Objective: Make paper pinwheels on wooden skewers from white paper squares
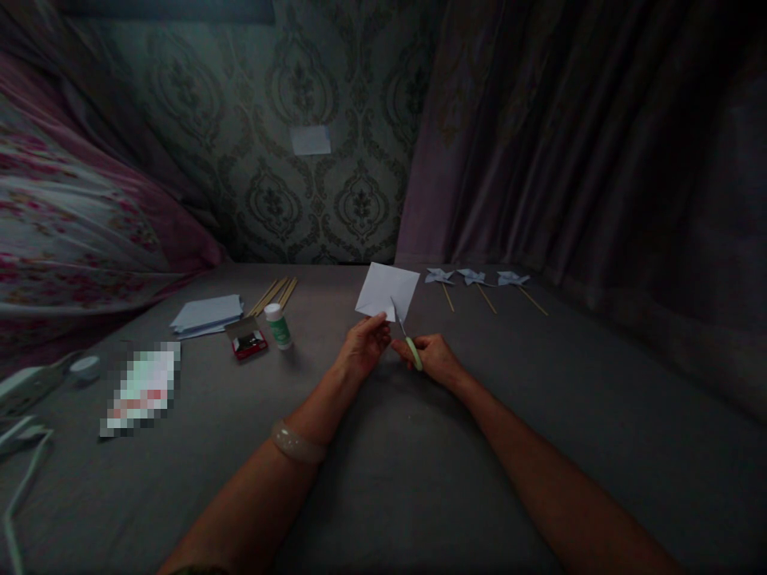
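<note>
A square sheet of white paper [389, 284] is held up off the table, pinched at its lower edge by my left hand [367, 343]. My right hand [432, 357] grips a pair of scissors [413, 351] with pale green handles. The blades reach up into the paper from its lower edge, right beside my left fingers. Part of the handles is hidden behind my right fingers. A pale bangle [298, 442] circles my left forearm.
On the left stand a glue bottle [278, 326], an open red box [248, 343], a paper stack [208, 315], wooden sticks [273, 296] and a blurred packet [144, 389]. A power strip [27, 387] lies far left. Three paper pinwheels [474, 277] on sticks lie back right.
</note>
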`<state>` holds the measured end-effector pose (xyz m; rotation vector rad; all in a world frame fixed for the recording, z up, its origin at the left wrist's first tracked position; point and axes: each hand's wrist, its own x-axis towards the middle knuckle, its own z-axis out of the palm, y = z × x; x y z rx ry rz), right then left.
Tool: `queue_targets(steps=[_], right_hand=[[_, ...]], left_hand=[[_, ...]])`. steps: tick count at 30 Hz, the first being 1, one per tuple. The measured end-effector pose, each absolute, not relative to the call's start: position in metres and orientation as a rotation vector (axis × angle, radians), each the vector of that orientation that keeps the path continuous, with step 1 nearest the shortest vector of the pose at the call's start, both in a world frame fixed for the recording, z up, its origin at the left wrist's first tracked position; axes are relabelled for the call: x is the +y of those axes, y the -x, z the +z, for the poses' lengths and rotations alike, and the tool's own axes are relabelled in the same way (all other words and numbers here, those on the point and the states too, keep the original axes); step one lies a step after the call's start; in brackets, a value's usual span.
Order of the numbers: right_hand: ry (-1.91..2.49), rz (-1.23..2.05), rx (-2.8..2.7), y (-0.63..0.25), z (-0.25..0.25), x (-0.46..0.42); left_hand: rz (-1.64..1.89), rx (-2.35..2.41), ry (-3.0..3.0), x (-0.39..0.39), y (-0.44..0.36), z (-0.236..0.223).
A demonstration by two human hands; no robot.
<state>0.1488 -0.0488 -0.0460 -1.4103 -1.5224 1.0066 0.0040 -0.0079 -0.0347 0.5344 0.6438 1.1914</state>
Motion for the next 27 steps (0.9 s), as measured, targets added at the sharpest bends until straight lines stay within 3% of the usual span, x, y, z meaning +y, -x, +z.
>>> queue_targets(steps=[27], right_hand=[[1.417, 0.971, -1.533, -0.1479, -0.0425, -0.0512]], left_hand=[[1.132, 0.620, -0.486, -0.0084, -0.0005, -0.0315]])
